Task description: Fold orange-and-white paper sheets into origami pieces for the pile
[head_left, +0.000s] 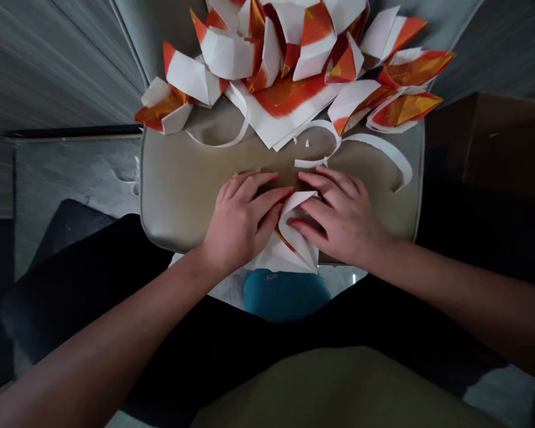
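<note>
The folded sheet (301,246) is matt paper; the paper ingots (229,54), matt with glossy, foil-like patches (414,69); the chair seat (182,184), smooth, leather-like, faintly glossy.

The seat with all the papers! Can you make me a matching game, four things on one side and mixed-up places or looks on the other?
Things:
1. Curled-over sheet
2. Folded paper pieces
3. Paper strips
4. Blue object

Places and looks:
A. Narrow and curving
B. Below the near edge of the seat
C. Touched by the left hand and the right hand
D. Clustered at the far end of the seat

Pairs: 1-C, 2-D, 3-A, 4-B
</note>
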`<control>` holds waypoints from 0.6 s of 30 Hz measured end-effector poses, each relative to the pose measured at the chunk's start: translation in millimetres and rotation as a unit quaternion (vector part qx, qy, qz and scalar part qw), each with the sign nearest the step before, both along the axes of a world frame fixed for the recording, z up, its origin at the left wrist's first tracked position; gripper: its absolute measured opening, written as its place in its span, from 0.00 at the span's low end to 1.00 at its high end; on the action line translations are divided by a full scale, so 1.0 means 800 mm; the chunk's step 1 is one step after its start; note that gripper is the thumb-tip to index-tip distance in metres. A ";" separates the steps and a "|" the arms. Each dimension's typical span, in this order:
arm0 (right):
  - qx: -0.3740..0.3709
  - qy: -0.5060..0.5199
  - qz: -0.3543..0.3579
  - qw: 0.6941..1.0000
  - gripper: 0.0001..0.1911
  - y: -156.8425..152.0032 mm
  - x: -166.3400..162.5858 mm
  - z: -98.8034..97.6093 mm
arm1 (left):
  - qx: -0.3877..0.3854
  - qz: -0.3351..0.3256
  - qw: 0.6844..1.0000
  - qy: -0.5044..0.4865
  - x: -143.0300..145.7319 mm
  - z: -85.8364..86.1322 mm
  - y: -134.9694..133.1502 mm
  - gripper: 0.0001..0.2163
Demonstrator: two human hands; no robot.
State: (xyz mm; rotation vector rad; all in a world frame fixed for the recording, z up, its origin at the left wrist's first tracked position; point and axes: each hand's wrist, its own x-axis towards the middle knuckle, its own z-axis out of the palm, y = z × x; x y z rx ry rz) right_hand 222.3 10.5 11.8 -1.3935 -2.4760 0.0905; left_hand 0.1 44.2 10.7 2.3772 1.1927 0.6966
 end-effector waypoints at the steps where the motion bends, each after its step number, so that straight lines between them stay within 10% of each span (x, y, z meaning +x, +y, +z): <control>1: 0.001 -0.003 0.002 1.000 0.15 0.000 0.000 0.001 | 0.001 0.001 1.000 0.000 0.001 0.000 -0.001 0.14; 18: -0.035 0.071 0.030 0.996 0.07 0.008 0.017 0.026 | -0.045 -0.024 0.999 -0.006 -0.005 0.014 -0.001 0.15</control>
